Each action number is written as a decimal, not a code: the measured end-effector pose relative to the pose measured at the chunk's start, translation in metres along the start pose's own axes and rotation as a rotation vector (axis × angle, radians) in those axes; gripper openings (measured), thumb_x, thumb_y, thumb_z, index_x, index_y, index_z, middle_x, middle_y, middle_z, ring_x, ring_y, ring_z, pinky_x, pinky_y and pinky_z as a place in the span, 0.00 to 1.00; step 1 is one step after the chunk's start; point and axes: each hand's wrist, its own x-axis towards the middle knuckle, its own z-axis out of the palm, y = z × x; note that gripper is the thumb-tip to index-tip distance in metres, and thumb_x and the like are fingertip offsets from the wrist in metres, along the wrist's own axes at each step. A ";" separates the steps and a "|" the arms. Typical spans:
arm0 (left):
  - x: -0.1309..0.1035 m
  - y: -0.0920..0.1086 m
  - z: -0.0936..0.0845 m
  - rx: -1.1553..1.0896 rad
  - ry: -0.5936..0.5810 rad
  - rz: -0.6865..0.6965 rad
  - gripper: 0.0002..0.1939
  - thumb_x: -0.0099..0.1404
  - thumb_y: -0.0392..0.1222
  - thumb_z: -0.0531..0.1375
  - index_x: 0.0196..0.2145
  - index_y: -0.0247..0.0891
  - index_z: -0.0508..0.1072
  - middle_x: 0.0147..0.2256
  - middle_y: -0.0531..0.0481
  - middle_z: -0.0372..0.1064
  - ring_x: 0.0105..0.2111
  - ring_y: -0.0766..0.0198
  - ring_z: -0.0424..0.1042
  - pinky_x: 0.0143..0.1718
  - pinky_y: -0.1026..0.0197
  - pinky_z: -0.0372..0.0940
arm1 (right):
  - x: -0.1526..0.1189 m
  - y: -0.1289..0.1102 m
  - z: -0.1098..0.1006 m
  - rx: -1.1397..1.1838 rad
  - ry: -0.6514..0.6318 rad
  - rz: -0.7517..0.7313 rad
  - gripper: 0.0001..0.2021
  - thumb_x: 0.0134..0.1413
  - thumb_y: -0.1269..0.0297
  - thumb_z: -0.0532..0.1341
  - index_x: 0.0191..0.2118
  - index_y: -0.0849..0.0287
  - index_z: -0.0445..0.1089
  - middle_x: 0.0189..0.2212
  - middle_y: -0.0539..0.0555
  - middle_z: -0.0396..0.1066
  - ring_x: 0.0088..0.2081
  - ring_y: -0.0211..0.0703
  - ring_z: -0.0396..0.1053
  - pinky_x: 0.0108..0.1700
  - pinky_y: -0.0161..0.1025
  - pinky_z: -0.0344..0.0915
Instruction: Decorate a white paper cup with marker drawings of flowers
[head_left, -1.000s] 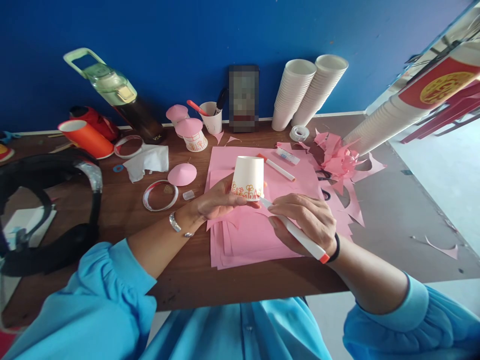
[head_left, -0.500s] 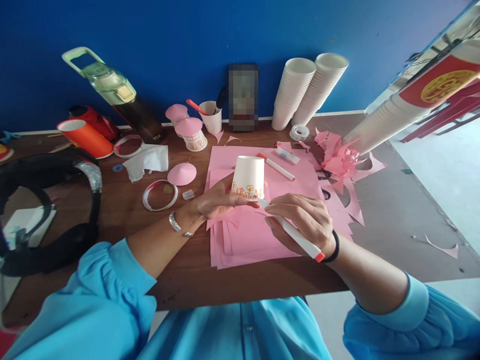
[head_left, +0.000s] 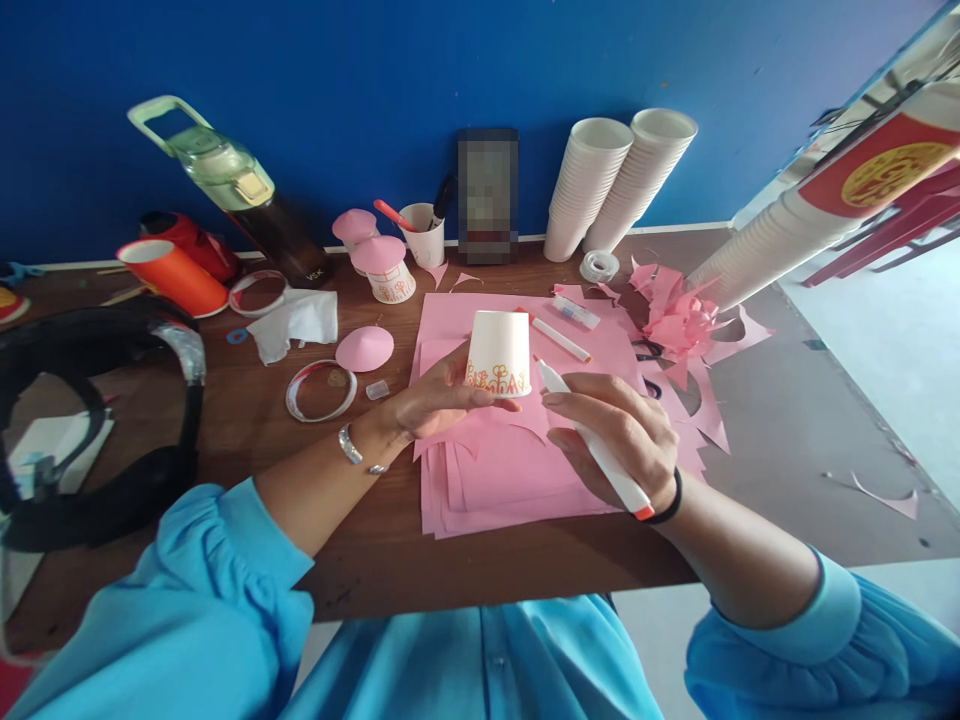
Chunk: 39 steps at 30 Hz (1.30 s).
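Note:
Upside down in my left hand [head_left: 442, 398] is a white paper cup [head_left: 499, 345], with orange and red flower drawings around its rim at the bottom. My right hand [head_left: 619, 435] grips a white marker [head_left: 600, 445] with a red end; its tip points up and left, just right of the cup and apart from it. Below both hands lie stacked pink sheets [head_left: 495, 490]. A second marker [head_left: 561, 336] and a glue stick [head_left: 576, 311] rest on the sheets behind the cup.
Left are a headset [head_left: 169, 450], a bottle [head_left: 255, 200], tape rings [head_left: 321, 415] and a pink cone [head_left: 364, 348]. Behind stand decorated cups [head_left: 394, 289], a pen cup [head_left: 427, 245], a phone [head_left: 487, 195] and cup stacks [head_left: 589, 185]. Pink scraps [head_left: 679, 315] lie right, near scissors [head_left: 651, 388].
The marker in my right hand has moved off the cup's lower rim, up and to the right. My left hand still holds the cup, almost unmoved.

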 end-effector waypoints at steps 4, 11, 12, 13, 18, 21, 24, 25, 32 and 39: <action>0.001 -0.001 0.000 -0.016 0.003 0.042 0.33 0.63 0.42 0.72 0.64 0.49 0.71 0.59 0.41 0.77 0.60 0.45 0.76 0.55 0.47 0.75 | 0.000 0.000 0.002 0.021 0.003 0.008 0.16 0.70 0.69 0.62 0.60 0.59 0.70 0.40 0.58 0.79 0.39 0.46 0.80 0.37 0.39 0.77; 0.003 0.010 0.014 -0.012 -0.007 0.045 0.25 0.62 0.43 0.74 0.56 0.44 0.76 0.51 0.44 0.79 0.52 0.52 0.79 0.57 0.49 0.73 | 0.000 0.002 0.006 0.009 -0.032 0.015 0.13 0.70 0.70 0.63 0.57 0.60 0.71 0.41 0.59 0.79 0.39 0.45 0.81 0.38 0.39 0.78; 0.003 0.011 0.015 -0.006 -0.009 0.041 0.25 0.60 0.43 0.75 0.54 0.43 0.77 0.48 0.45 0.79 0.50 0.54 0.79 0.55 0.51 0.73 | -0.001 0.002 0.006 0.009 -0.038 0.014 0.12 0.70 0.71 0.63 0.56 0.60 0.71 0.42 0.59 0.79 0.39 0.45 0.81 0.39 0.39 0.79; 0.004 0.012 0.016 -0.001 -0.008 0.033 0.25 0.59 0.43 0.77 0.52 0.42 0.77 0.46 0.45 0.79 0.48 0.56 0.79 0.53 0.53 0.73 | -0.001 0.002 0.007 0.011 -0.044 0.011 0.12 0.70 0.71 0.63 0.56 0.60 0.71 0.42 0.59 0.80 0.40 0.45 0.81 0.39 0.39 0.79; 0.003 0.010 0.014 0.017 0.034 -0.011 0.27 0.55 0.42 0.78 0.50 0.42 0.76 0.44 0.47 0.79 0.44 0.58 0.79 0.48 0.55 0.73 | -0.002 0.002 0.008 0.040 -0.049 0.001 0.16 0.67 0.71 0.64 0.59 0.59 0.72 0.43 0.59 0.81 0.40 0.46 0.82 0.39 0.39 0.80; 0.002 0.010 0.013 0.023 0.035 0.019 0.26 0.58 0.44 0.77 0.52 0.42 0.76 0.48 0.43 0.79 0.49 0.53 0.79 0.49 0.52 0.74 | -0.002 0.002 0.006 0.074 -0.013 -0.011 0.15 0.68 0.70 0.64 0.58 0.62 0.72 0.42 0.61 0.80 0.39 0.48 0.82 0.39 0.41 0.80; 0.001 0.010 0.011 0.018 0.013 0.042 0.25 0.61 0.45 0.75 0.54 0.41 0.77 0.51 0.41 0.80 0.51 0.50 0.79 0.51 0.50 0.74 | 0.000 0.002 0.003 0.088 0.005 -0.019 0.15 0.70 0.65 0.63 0.59 0.60 0.72 0.40 0.59 0.80 0.38 0.49 0.80 0.37 0.43 0.79; 0.001 0.009 0.010 0.015 0.006 0.045 0.24 0.61 0.45 0.74 0.54 0.41 0.77 0.51 0.41 0.80 0.51 0.50 0.79 0.52 0.49 0.74 | 0.001 0.001 0.003 0.085 -0.001 -0.019 0.15 0.70 0.64 0.63 0.58 0.59 0.72 0.39 0.58 0.79 0.36 0.48 0.80 0.36 0.42 0.79; -0.001 0.009 0.009 0.041 0.024 0.048 0.28 0.62 0.48 0.73 0.58 0.45 0.76 0.53 0.42 0.80 0.54 0.47 0.80 0.53 0.47 0.75 | 0.004 -0.002 0.006 0.118 0.041 0.019 0.11 0.67 0.70 0.63 0.54 0.60 0.70 0.33 0.55 0.79 0.31 0.43 0.78 0.31 0.38 0.77; 0.000 0.006 0.005 0.086 0.000 0.049 0.29 0.62 0.48 0.73 0.60 0.44 0.76 0.54 0.40 0.79 0.55 0.46 0.78 0.55 0.45 0.75 | 0.001 0.000 0.004 0.087 0.019 -0.003 0.15 0.69 0.67 0.62 0.59 0.60 0.69 0.37 0.57 0.80 0.34 0.45 0.79 0.32 0.38 0.77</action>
